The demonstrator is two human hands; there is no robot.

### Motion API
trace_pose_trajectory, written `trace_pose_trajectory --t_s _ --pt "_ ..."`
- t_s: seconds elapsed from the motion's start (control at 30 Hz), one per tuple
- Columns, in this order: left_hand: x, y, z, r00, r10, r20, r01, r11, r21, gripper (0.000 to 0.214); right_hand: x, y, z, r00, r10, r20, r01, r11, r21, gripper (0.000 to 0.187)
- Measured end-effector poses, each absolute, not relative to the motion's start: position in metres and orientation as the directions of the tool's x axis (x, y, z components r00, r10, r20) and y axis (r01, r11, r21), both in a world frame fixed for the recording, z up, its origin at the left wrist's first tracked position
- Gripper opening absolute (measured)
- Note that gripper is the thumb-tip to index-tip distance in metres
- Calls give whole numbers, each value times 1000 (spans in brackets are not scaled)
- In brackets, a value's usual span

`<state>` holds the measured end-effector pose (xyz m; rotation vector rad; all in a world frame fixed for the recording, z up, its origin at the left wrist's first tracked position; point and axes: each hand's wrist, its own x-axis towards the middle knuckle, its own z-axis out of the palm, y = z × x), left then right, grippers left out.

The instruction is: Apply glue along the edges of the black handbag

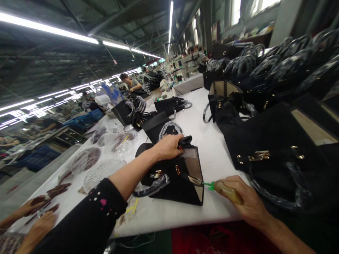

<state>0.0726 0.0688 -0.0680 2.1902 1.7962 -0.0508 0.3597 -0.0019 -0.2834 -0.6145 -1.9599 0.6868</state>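
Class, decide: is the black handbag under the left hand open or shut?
Open: the handbag shows pale lining at its mouth, where the bottle in the right hand points its green nozzle.

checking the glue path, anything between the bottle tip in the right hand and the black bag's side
Nothing visible. The right hand holds the bottle with its green nozzle at the side edge of the black bag, which the left hand grips on top. The wrapped handle lies aside.

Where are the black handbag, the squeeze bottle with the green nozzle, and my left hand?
black handbag (180,192): head view, on its front panel.
squeeze bottle (228,191): head view, on its amber body.
left hand (168,146): head view, on its back.
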Motion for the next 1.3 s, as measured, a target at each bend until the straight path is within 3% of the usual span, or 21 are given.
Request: trace_pose_trajectory --t_s 0.1,0.27,0.4,0.67,0.83,1.07,1.3 --pt "79 48 -74 179 973 -142 971 -152 183 19 357 0 -286 -416 669 616 140 717 -683 27" --pt "83 20 -80 20 999 -50 990 -13 141 38 358 1 -279 -416 675 609 113 703 -702 28" --pt "85 15 -82 -38 999 -34 994 41 101 34 360 5 -269 -419 666 617 71 701 -710 27" --pt "83 8 -90 -13 999 33 998 11 54 27 359 6 -261 -486 635 600 32 700 -714 26" --pt "83 -4 -91 -9 995 97 1000 7 21 27 360 10 -263 -436 646 626 28 705 -708 32" --pt "89 -21 -97 23 987 160 998 -14 -57 25 353 11 -261 -459 678 575 30 658 -753 20" --pt "94 -31 -99 13 985 172 999 -6 -43 20 349 15 -256 -436 761 480 89 568 -818 7"
